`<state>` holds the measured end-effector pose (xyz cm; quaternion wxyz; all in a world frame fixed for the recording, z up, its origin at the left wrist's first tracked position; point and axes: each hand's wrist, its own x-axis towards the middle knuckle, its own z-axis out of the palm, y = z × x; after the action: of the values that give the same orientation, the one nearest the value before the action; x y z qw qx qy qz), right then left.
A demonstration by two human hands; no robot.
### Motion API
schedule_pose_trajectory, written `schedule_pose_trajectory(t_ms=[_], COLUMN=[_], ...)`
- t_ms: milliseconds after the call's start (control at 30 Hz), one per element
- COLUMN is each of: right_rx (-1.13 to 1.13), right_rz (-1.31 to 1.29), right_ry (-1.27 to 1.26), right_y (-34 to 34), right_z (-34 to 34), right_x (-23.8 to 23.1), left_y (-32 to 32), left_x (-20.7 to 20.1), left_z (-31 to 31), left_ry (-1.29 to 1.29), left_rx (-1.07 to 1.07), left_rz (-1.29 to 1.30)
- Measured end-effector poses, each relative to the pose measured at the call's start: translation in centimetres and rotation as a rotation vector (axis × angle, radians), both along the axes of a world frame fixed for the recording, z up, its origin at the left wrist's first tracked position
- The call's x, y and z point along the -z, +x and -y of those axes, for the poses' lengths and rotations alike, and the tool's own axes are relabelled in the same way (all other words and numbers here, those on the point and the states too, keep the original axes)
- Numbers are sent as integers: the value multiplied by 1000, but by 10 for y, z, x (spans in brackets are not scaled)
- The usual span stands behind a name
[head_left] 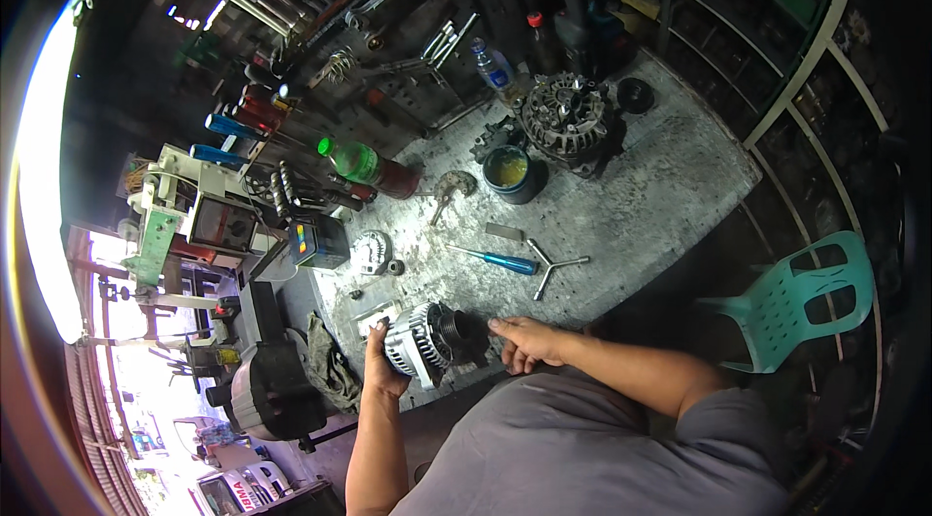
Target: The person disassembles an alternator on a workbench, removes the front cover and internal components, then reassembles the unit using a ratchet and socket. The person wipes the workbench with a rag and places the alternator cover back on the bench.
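Observation:
My left hand [385,367] grips the rear end of a silver alternator [416,345], with the thumb on top of its finned housing. The alternator is held at the table's near edge, its dark grooved pulley [452,331] facing right. Close to the pulley's right side is my right hand [529,342], fingers curled and the index finger reaching toward it. Deep shadow hides what those fingertips touch. Farther in on the table lie a blue-handled screwdriver [507,262], a three-armed wrench [551,268] and a small grey flat bar [504,232].
A larger alternator [566,118] stands at the back beside a dark cup of yellowish grease [508,171]. A green-capped bottle [369,166] and a silver end housing [371,252] are to the left. A green plastic chair [796,302] stands right of the table [670,196].

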<state>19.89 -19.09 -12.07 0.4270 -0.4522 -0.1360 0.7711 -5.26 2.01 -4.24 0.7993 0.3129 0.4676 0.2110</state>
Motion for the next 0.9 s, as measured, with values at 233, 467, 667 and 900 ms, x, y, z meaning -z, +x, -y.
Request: schedule_pose_trajectory(t_ms=[233, 467, 667, 900], right_rx=[64, 126, 143, 164], right_rz=[45, 98, -84, -254], right_ry=[27, -17, 131, 117], right_y=[-27, -59, -48, -43], right_z=[-35, -17, -31, -43], right_x=[-48, -31, -19, -36], left_y=[-15, -34, -24, 7], left_x=[-4, 21, 13, -29], left_z=[5, 50, 49, 3], left_ry=[-93, 269, 728, 1121], left_rx=[86, -46, -79, 279], left_rz=[-92, -7, -40, -227])
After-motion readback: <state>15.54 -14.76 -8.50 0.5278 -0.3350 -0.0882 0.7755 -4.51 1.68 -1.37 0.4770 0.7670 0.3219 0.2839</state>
